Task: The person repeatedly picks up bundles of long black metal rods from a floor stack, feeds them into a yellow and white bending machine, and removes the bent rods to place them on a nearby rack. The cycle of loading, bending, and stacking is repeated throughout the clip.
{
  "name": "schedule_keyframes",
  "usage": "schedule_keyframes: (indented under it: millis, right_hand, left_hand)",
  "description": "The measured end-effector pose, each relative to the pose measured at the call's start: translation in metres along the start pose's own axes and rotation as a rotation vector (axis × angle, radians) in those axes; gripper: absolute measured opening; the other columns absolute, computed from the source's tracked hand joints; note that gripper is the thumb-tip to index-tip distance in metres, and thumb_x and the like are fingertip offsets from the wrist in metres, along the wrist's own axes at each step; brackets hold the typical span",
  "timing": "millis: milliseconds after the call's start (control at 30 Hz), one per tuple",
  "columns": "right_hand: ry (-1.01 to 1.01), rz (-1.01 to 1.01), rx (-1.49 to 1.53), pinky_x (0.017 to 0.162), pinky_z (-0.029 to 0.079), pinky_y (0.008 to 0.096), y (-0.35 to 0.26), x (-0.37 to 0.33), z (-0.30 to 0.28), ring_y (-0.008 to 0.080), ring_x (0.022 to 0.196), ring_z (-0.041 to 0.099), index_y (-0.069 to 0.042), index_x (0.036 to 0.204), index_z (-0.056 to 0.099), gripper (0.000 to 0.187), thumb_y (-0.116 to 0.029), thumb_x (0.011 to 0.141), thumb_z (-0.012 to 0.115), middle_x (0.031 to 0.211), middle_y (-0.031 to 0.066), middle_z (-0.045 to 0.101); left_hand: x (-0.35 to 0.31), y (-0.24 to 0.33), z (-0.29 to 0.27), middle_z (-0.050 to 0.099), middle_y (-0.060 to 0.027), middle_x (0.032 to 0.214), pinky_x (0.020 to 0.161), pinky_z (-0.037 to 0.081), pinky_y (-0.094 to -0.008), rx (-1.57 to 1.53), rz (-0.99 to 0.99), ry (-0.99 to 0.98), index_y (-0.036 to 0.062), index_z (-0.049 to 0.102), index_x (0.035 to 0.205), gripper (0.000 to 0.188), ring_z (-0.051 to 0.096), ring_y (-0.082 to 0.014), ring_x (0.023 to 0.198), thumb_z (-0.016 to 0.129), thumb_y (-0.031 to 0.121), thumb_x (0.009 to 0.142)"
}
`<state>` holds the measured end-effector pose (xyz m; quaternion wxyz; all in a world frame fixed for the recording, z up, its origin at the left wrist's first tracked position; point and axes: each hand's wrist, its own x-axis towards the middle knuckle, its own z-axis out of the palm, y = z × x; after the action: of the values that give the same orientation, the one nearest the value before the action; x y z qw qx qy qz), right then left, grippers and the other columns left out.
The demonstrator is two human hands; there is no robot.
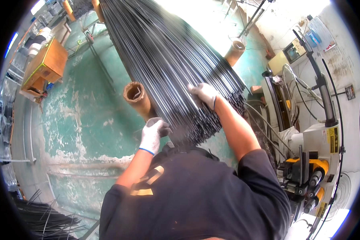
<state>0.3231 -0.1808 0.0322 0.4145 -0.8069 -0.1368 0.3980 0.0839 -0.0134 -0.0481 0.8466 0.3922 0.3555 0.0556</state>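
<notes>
Beside brown tube (141,106) holding pale piece (137,95): left fingers (164,127) curled, right fingers (193,88) on rods (174,80); pinch unclear.

A fisheye view is looking down from the wearer's head.
It is facing forward over the dark shirt (192,188), lying near, while the green floor (88,120) is spreading farther below.

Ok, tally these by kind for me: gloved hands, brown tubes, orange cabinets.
Gloved hands: 2, left hand and right hand
Brown tubes: 4, one left of the black rods, one right, two near the top edge
Orange cabinet: 1
Total: 7
</notes>
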Motion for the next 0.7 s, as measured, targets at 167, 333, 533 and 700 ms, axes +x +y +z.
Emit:
schedule_keyframes:
  millis: [167,333,533,700]
  right_hand:
    - [0.138,0.08,-0.29,0.062,0.053,0.0437,0.022,-0.068,0.025,0.0245,0.054,0.063,0.008,0.083,0.075,0.055,-0.045,0.096,0.069,0.064,0.0166,0.066]
    - [0.289,0.111,-0.564,0.075,0.053,0.0534,0.113,-0.215,0.058,0.0502,0.085,0.067,0.007,0.103,0.059,0.046,-0.038,0.095,0.069,0.086,0.0299,0.069]
    - [0.786,0.439,-0.856,0.067,0.049,0.0509,0.223,-0.402,0.11,0.0381,0.074,0.064,-0.008,0.093,0.059,0.028,-0.024,0.082,0.079,0.076,0.0153,0.063]
    - [1.143,0.587,-0.891,0.073,0.046,0.0471,0.261,-0.427,0.121,0.0351,0.079,0.062,-0.012,0.084,0.061,0.02,-0.015,0.07,0.076,0.077,0.0113,0.061]
  left_hand:
    - [0.043,0.021,0.065,0.071,-0.0105,0.093,0.072,0.061,-0.0394,0.053,0.035,-0.195,0.0094,0.06,0.114,0.018,0.072,-0.024,0.078,0.067,0.021,0.102]
    - [0.112,0.017,0.12,0.069,-0.0106,0.098,0.083,0.06,-0.0427,0.019,-0.149,-0.214,0.009,0.06,0.115,0.03,0.07,-0.026,0.09,0.063,0.037,0.104]
    - [0.129,0.014,0.156,0.067,-0.0167,0.093,0.076,0.06,-0.0487,-0.315,-0.305,-0.251,0.0012,0.06,0.097,0.022,0.068,-0.0314,0.083,0.053,0.019,0.106]
    - [0.082,-0.037,0.189,0.063,-0.0132,0.082,0.066,0.056,-0.0446,-0.192,-0.289,-0.31,-0.0012,0.061,0.099,0.006,0.062,-0.0255,0.07,0.058,0.003,0.096]
